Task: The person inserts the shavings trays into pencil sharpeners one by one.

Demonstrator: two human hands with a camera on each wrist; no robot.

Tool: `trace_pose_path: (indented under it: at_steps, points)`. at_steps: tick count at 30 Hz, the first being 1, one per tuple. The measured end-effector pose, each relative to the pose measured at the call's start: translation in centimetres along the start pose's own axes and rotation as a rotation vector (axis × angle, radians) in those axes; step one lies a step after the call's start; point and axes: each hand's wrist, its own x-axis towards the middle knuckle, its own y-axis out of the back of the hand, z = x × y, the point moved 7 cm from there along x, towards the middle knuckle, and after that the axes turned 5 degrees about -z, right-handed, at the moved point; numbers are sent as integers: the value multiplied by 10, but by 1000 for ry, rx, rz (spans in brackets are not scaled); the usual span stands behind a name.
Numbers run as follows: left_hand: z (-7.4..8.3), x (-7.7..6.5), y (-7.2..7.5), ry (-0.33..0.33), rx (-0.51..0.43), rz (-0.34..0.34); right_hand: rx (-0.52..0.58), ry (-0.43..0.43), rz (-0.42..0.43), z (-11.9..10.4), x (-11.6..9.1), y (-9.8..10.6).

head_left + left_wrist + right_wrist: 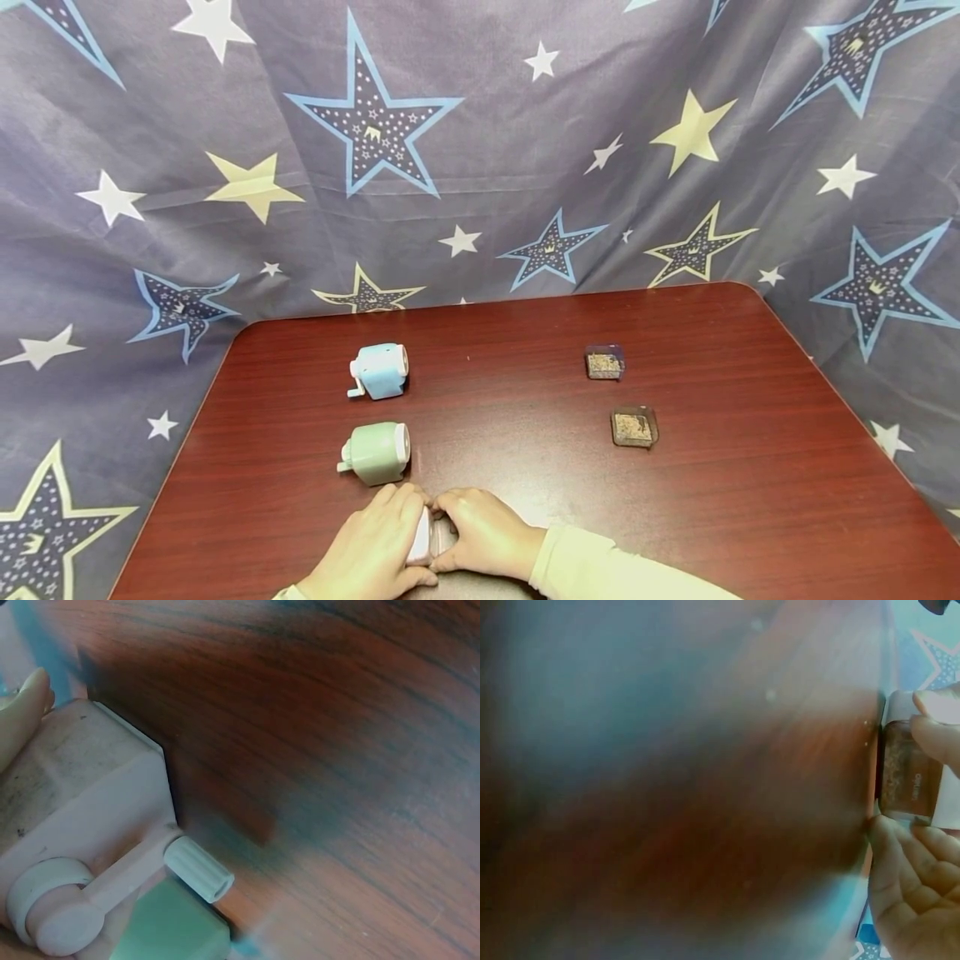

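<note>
My left hand [378,537] grips a pale pink hand-crank pencil sharpener [67,772] at the table's near edge. Its crank, with a white ribbed knob [199,868], faces outward in the left wrist view. On the sharpener's other side, my right hand [487,533] pinches the clear shavings drawer [913,772] between thumb and fingers. Shavings show through the drawer's wall. How far the drawer sits inside the body I cannot tell, since both hands cover much of it. Just beyond my left hand lies a green pencil sharpener [377,454].
A light blue pencil sharpener [380,371] lies farther back on the reddish-brown table [495,417]. To the right are a purplish clear drawer [604,364] and a greyish one [633,427], both holding shavings. A star-patterned cloth [480,183] hangs behind the table.
</note>
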Motion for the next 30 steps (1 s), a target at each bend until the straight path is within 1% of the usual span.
trace_pose_path:
  at_steps: [6,11,14,18,20,25,30]
  points:
    - [1,1,2,16,19,26,37,0,-42,3,-2,-1]
    - [-1,1,4,75,32,40,22,44,-56,2,-3,-1]
    - [-1,-1,5,97,31,60,5,63,-64,0,-7,1]
    - [0,-2,8,113,18,97,2,81,-61,-2,-13,9]
    - [0,-2,9,125,16,104,8,92,-55,-4,-15,14]
    - [0,0,13,136,10,91,36,96,-44,-1,-21,27]
    - [1,0,15,134,17,85,62,104,-35,3,-26,35]
